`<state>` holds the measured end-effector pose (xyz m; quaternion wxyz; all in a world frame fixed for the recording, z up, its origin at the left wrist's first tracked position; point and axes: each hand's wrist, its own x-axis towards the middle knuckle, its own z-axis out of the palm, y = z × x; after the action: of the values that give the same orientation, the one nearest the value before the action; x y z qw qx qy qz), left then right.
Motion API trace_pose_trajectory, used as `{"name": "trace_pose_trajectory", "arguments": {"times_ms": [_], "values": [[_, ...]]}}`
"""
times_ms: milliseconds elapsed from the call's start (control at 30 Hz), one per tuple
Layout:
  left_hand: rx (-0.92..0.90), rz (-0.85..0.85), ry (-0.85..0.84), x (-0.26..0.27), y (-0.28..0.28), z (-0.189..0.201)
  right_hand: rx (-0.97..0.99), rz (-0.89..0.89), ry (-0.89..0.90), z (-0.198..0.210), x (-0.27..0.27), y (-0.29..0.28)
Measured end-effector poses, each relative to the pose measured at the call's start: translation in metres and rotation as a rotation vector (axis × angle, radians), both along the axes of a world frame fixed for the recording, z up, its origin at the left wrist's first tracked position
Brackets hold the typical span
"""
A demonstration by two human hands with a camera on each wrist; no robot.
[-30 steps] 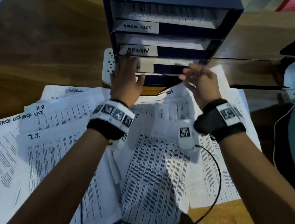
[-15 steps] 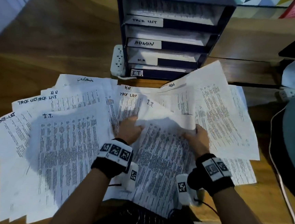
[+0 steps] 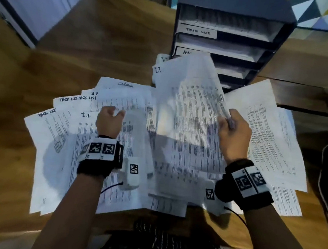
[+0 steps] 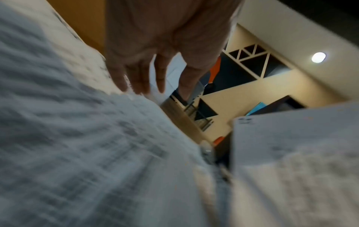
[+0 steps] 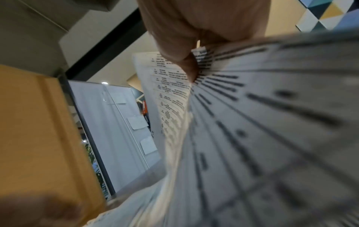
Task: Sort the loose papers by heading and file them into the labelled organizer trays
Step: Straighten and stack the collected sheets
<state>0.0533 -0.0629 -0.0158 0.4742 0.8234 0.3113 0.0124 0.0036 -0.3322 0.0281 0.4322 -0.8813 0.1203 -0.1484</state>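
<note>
Item: my right hand [image 3: 232,133]. Fingers and thumb pinch the right edge of a lifted sheet headed "I.T." [image 3: 189,98]. The sheet rises up and to the left from my grip, bowed, its far end standing in front of the lower trays of the organizer [image 3: 234,41]. In the right wrist view my thumb [image 5: 186,67] presses on the printed face, the paper fanning away below it.

Item: my left hand [image 3: 109,121]. Fingers loosely spread, holding nothing; it sits low over the spread of loose papers [image 3: 75,128]. In the left wrist view the fingertips [image 4: 139,86] reach the edge of a sheet; the blur leaves it unclear whether they press on it.

Item: loose papers. Fanned across the wooden desk [image 3: 14,83] between me and the organizer, overlapping. Headings legible at the left: "Task List" on three sheets, "H.R" on one, "Admin" on one, "I.T." on one just left of my left hand. More sheets lie under and to the right of my right hand; their headings are hidden.

Item: organizer. Dark, stacked trays, at the far edge of the desk, beyond the lifted sheet. Top tray labelled "Task List" [image 3: 197,31], papers inside. Second label partly covered by the sheet. Lower labels hidden.

Item: white power strip [image 3: 162,57], just left of the organizer's base, mostly covered.
</note>
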Motion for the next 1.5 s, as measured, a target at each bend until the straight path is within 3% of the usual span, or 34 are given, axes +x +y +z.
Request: {"name": "trace_pose_trajectory", "arguments": {"times_ms": [67, 133, 267, 433, 600, 767, 867, 967, 1067, 1233, 1300, 1400, 1500], "values": [[0.28, 0.094, 0.279, -0.008, 0.033, -0.005, 0.025, -0.017, -0.104, 0.007, 0.004, 0.006], [0.391, 0.162, 0.439, -0.021, 0.057, -0.008, 0.086, -0.024, -0.189, 0.018, 0.007, 0.015], [0.392, 0.083, 0.26, -0.048, 0.071, -0.027, 0.306, 0.006, -0.261, 0.025, 0.012, 0.04], [0.44, -0.001, 0.068, -0.054, 0.066, -0.031, 0.412, 0.009, 0.077, -0.009, 0.006, 0.071], [0.384, -0.092, 0.019, -0.049, 0.071, -0.03, 0.544, 0.045, 0.457, -0.024, -0.022, 0.092], [-0.027, -0.035, -0.057, -0.043, 0.071, -0.033, 0.612, 0.091, 0.671, -0.039, -0.03, 0.104], [-0.191, -0.101, -0.037, -0.034, 0.068, -0.03, 0.588, 0.062, 0.64, -0.042, -0.027, 0.114], [0.007, -0.142, 0.037, -0.025, 0.075, -0.019, 0.445, 0.007, 0.579, -0.045, -0.021, 0.116], [0.168, -0.089, 0.252, -0.02, 0.092, -0.017, 0.16, -0.016, 0.464, -0.047, -0.018, 0.114], [0.254, -0.263, 0.271, -0.02, 0.092, -0.027, 0.099, -0.119, 0.314, -0.059, -0.029, 0.111], [0.329, -0.306, 0.209, -0.021, 0.086, -0.033, 0.159, -0.158, 0.271, -0.064, -0.032, 0.11], [0.374, -0.317, 0.004, -0.023, 0.081, -0.038, 0.411, -0.25, 0.211, -0.062, -0.032, 0.101], [0.049, -0.398, -0.139, -0.024, 0.078, -0.033, 0.652, -0.347, 0.176, -0.061, -0.029, 0.087]]}}
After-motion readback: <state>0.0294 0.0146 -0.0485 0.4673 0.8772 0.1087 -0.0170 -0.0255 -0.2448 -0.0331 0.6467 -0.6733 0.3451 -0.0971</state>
